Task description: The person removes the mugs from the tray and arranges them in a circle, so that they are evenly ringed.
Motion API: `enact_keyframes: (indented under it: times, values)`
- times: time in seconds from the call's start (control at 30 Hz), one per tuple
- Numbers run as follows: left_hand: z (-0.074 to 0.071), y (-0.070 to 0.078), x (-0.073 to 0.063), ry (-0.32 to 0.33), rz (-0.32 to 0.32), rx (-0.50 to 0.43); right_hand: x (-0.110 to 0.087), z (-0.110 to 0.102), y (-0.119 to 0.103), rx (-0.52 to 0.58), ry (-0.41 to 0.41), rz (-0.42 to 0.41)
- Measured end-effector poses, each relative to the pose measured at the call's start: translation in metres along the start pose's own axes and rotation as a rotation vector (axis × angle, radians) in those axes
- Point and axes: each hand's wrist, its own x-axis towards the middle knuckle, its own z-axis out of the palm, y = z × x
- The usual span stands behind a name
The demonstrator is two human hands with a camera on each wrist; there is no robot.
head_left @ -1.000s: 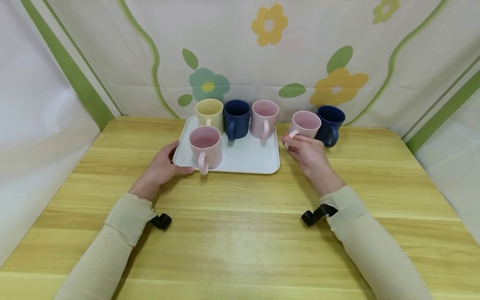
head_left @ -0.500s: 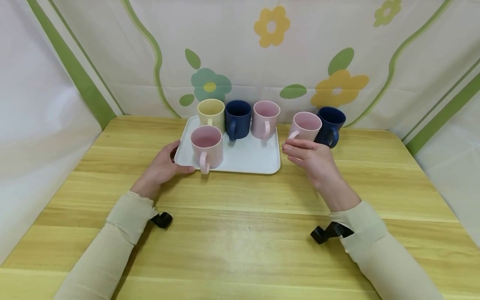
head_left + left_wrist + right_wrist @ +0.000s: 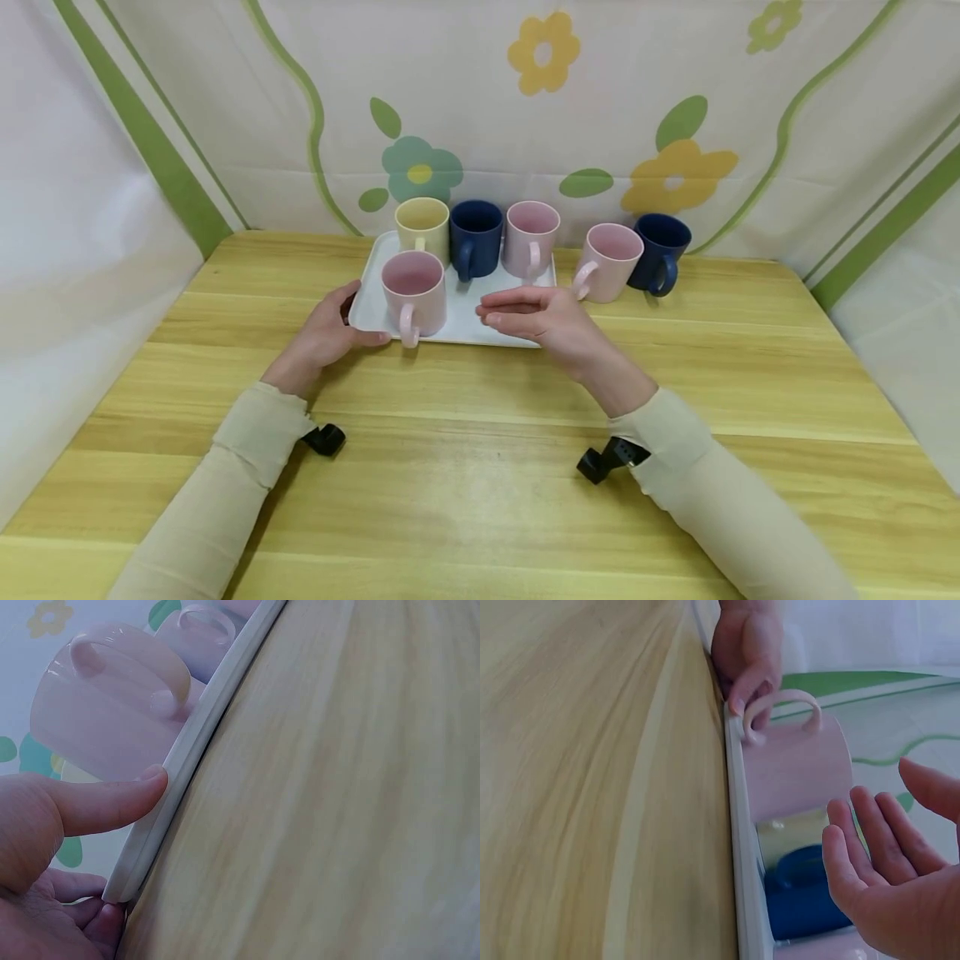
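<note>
Tray (image 3: 463,312) in left grip (image 3: 324,335), right grip (image 3: 553,323) parted

Readable text: none | labels, brands, numbers: none legible on yellow mug (image 3: 423,218), pink mugs (image 3: 424,305) or navy mugs (image 3: 486,252), whether on tray (image 3: 463,313) or past its right edge | signs: none legible on tray rim, desk (image 3: 457,467), or flowered curtain (image 3: 480,92) behind desk's far edge

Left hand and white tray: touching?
Touching. The left wrist view shows the left hand gripping the white tray near a corner, thumb against its rim.
</note>
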Motion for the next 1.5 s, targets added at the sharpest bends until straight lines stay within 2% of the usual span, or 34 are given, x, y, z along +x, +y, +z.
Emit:
enact_keyframes:
  times: [0.27, 0.63, 0.87, 1.1, 1.27, 1.37, 1.5]
  values:
    - [0.0, -0.001, -0.001, 0.0, -0.01, 0.008, 0.018, 0.035, 0.004, 0.022, -0.077, 0.041]
    - [0.002, -0.002, 0.001, 0.005, 0.002, 0.023, 0.03, 0.066, 0.012, 0.097, -0.105, 0.111]
    - [0.002, -0.003, 0.002, -0.002, 0.026, 0.013, 0.036, 0.075, 0.016, 0.143, -0.117, 0.141]
    - [0.001, -0.002, 0.002, 0.002, 0.024, 0.028, 0.04, 0.082, 0.014, 0.163, -0.13, 0.143]
    - [0.0, -0.002, 0.002, -0.008, 0.053, 0.019, 0.042, 0.085, 0.012, 0.173, -0.16, 0.142]
    - [0.0, -0.002, 0.002, -0.006, 0.049, 0.029, 0.043, 0.086, 0.013, 0.171, -0.141, 0.148]
    - [0.001, -0.002, 0.001, 0.001, 0.013, 0.049, 0.043, 0.083, 0.014, 0.208, -0.091, 0.163]
